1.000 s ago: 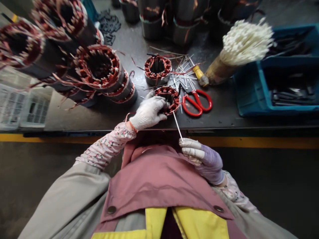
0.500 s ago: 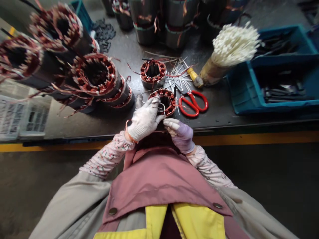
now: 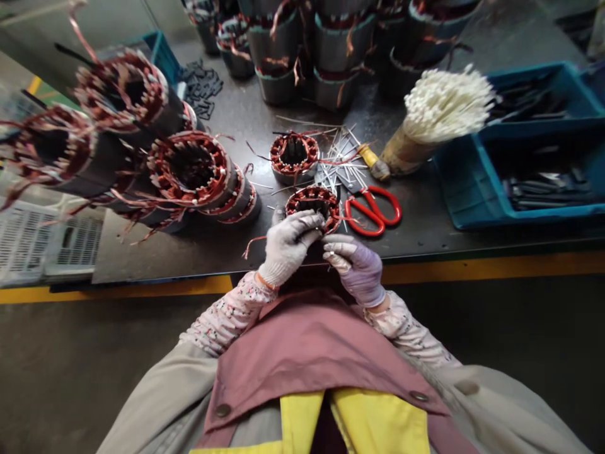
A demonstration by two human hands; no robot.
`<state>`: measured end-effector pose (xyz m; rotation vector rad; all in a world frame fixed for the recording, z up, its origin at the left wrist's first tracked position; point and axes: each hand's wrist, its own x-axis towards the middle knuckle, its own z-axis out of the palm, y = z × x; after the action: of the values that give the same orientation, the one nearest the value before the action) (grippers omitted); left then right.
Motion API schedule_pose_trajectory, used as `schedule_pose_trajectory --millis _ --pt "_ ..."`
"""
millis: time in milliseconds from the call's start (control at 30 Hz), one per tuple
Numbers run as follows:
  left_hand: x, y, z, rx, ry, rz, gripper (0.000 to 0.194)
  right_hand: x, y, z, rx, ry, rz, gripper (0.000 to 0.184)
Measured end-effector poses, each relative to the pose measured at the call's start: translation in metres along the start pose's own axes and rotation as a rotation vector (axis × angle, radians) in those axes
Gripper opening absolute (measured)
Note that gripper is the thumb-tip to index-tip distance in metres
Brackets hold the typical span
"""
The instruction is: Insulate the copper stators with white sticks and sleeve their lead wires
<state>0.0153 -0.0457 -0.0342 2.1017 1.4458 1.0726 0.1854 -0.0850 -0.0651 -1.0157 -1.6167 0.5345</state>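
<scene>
The left hand wears a white glove, and the right hand wears a purple glove with pale fingers. A motor core with red-brown copper wire sits on the dark worktop, close to the front edge and right by the hands, with its round hole facing up. The left hand's fingers are curled over the near rim of the core and seem to hold it. The right hand's fingers are curled close together just by the rim, but I cannot tell if they pinch anything thin.

The core looks heavy and stiff, since it seems to be made of steel. The thin copper wires look soft and easy to bend, so the steel outside looks like the best place to hold it, away from the wires.

Just beside the core are red scissors and a heap of thin white ties. A second small core stands behind it, and a big bunch of white ties stands further right.
</scene>
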Motion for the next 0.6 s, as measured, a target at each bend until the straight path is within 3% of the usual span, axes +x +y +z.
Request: schedule_pose_trajectory --millis 100,167,267,433,600 --pt "-0.005 -0.004 0.003 0.030 0.099 0.218 0.014 0.008 -0.016 -0.009 -0.014 -0.034 0.061 0.003" --pt "-0.007 -0.006 0.006 0.077 0.119 0.281 0.016 0.012 -0.025 -0.012 -0.038 -0.067 0.052 0.006" --pt "-0.006 -0.008 0.007 0.138 0.116 0.311 0.019 0.017 -0.026 -0.009 -0.117 -0.064 0.023 0.007" --pt "-0.005 -0.007 0.005 0.216 0.084 0.370 0.025 0.020 -0.005 0.003 -0.300 -0.073 -0.023 0.016" --pt "-0.002 -0.007 0.000 0.230 -0.006 0.391 0.027 0.033 -0.004 -0.003 -0.648 -0.102 -0.234 0.026"
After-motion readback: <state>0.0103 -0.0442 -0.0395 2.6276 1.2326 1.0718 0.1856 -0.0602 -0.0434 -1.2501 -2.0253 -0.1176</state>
